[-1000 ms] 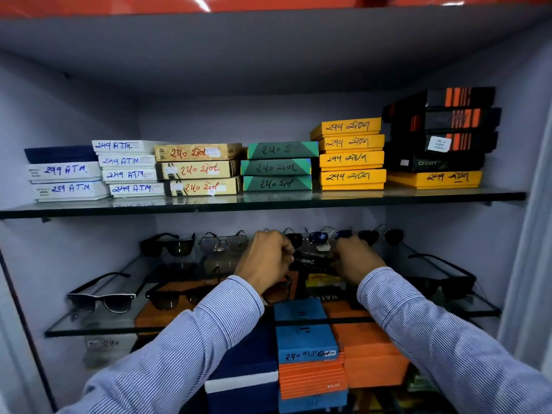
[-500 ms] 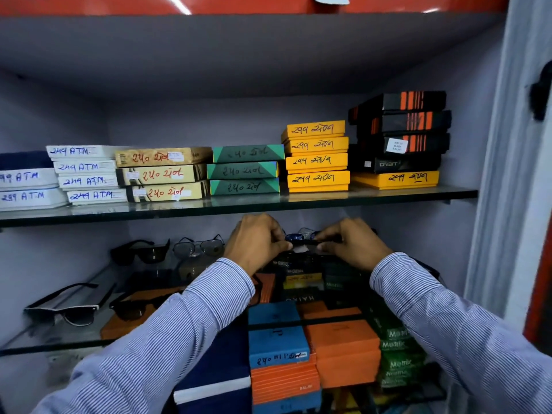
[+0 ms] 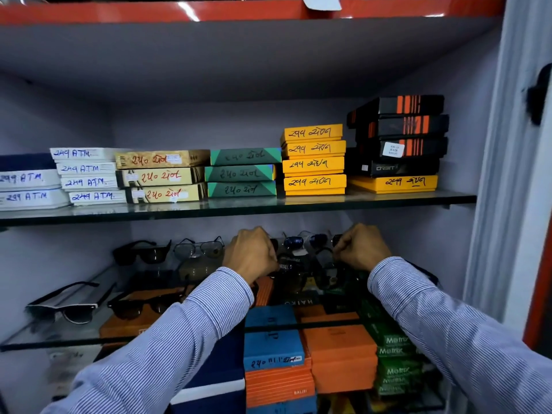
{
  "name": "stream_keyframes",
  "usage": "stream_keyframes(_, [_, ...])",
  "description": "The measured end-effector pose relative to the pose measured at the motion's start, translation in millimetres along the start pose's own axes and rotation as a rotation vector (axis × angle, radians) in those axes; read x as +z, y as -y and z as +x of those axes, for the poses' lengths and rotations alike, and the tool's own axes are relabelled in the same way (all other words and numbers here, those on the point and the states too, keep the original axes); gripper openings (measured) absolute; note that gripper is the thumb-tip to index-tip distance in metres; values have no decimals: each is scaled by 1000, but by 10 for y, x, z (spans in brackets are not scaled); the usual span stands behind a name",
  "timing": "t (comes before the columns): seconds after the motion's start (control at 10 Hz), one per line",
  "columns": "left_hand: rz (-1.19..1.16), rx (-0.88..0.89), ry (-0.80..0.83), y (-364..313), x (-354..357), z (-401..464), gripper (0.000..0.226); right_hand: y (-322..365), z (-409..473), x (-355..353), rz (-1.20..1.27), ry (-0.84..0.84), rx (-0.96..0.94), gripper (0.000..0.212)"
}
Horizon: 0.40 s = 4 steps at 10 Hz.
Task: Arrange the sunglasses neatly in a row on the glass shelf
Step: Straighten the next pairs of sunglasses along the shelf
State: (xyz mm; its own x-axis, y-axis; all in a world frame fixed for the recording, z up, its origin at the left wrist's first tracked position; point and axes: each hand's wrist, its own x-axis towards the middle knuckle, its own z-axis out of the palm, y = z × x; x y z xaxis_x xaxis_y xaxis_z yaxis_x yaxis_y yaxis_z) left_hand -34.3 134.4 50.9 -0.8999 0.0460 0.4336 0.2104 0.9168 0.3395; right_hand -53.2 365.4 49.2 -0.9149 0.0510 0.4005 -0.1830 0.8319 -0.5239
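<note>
Both my hands are under the upper shelf, over the back of the lower glass shelf (image 3: pixel 59 343). My left hand (image 3: pixel 251 252) and my right hand (image 3: pixel 361 248) are closed on the two ends of a dark pair of sunglasses (image 3: pixel 294 265) held between them. Just behind it stands a blue-lensed pair (image 3: pixel 301 241). Along the back row to the left are a clear aviator pair (image 3: pixel 198 248) and a black pair (image 3: pixel 143 252). Nearer the front lie a black-and-white pair (image 3: pixel 64 307) and a dark brown pair (image 3: pixel 143 304).
The upper glass shelf (image 3: pixel 239 209) carries stacks of white, tan, green, yellow and black boxes close above my hands. Below the lower shelf, blue (image 3: pixel 271 339), orange (image 3: pixel 337 348) and green boxes (image 3: pixel 394 351) are piled. A grey cabinet wall (image 3: pixel 490 234) stands on the right.
My hands have moved apart, about shoulder-width on the dark pair. The view has swung right, so the shelf contents sit further left in frame.
</note>
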Motion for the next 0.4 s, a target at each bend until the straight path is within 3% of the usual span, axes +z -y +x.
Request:
stream_keyframes(0.3, [62, -27, 52, -49, 101, -134, 17, -117, -13, 147, -80, 105, 38, 13])
stream_keyframes(0.4, [38, 21, -60, -134, -21, -286, 22, -85, -165, -20, -61, 26, 31, 15])
